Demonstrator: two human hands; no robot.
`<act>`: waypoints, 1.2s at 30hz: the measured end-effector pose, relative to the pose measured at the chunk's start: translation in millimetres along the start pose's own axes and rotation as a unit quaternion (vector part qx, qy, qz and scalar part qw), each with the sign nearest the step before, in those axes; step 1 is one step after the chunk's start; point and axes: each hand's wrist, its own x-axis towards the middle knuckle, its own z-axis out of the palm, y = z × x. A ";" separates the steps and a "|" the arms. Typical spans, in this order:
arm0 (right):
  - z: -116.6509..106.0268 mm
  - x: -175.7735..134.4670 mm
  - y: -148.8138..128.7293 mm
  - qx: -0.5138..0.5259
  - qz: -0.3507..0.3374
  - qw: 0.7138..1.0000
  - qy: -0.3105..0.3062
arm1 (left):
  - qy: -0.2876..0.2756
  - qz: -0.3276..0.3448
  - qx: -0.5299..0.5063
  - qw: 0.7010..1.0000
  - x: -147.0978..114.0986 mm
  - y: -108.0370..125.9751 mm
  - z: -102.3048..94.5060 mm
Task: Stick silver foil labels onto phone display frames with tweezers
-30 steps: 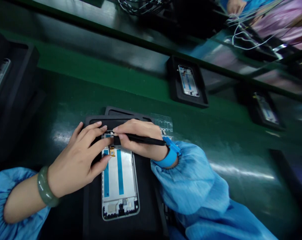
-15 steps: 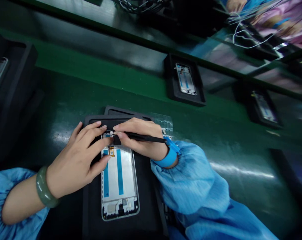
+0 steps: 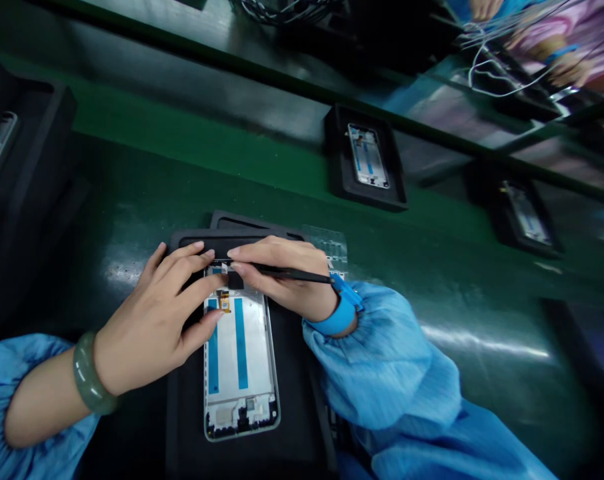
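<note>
A phone frame with blue strips lies in a black foam tray. My left hand rests across the upper left of the frame, fingers spread, fingertips touching its top edge and the area near an orange flex cable. Between thumb and fingers of my right hand is a pair of black tweezers, held almost level. Their tips point at the frame's top end, close to my left fingertips. Whether the tips grip anything is too small to make out.
Further back, two black trays hold similar phone frames. Another dark tray stands at the left. A clear plastic sheet lies beyond my right wrist. Across the bench, a co-worker's hands are near white cables.
Both hands stay nearly in place over the phone frame. The tweezers shift very slightly at the top end. The trays at the back appear a little further left.
</note>
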 end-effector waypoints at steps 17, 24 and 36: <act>0.8 -1.5 2.5 0.038 -0.035 0.999 -0.007 | 0.004 0.003 -0.003 1.000 0.8 -0.5 0.9; 1.4 -1.6 1.0 0.037 -0.014 0.999 0.005 | 0.001 0.002 -0.003 1.000 0.2 -0.9 1.3; 6.6 -8.9 11.2 0.108 0.111 0.986 0.067 | 0.003 -0.002 -0.001 1.000 -0.2 -0.2 1.1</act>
